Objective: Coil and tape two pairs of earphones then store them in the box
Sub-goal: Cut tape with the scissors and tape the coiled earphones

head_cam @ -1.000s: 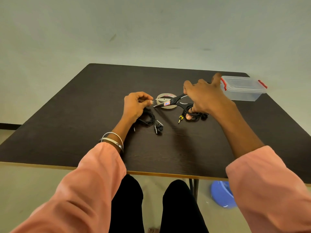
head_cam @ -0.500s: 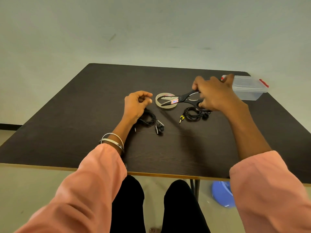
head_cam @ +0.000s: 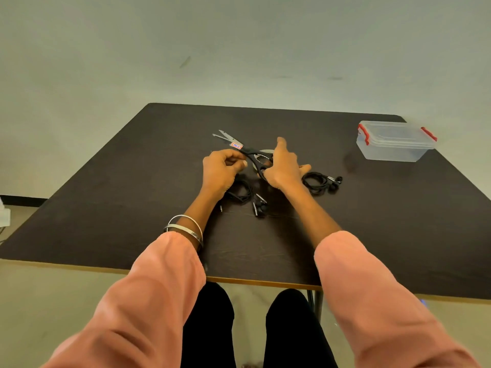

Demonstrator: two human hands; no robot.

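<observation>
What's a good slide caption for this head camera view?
Right hand holds scissors over the tape roll, two coiled earphones waiting.

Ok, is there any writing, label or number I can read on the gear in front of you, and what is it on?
Sticker on the scissors, near the pivot: red-bordered with dark marks inside, too small and blurred to read.
Clear box with red clasps: no text visible.
Tape roll, mostly hidden behind the right hand: no print legible.
Both earphone coils: no markings readable.

Scissors (head_cam: 240,149) mid-table (head_cam: 106,203); earphone coils below — one (head_cam: 243,193) left, one (head_cam: 321,181) right; box (head_cam: 393,144) far right.
</observation>
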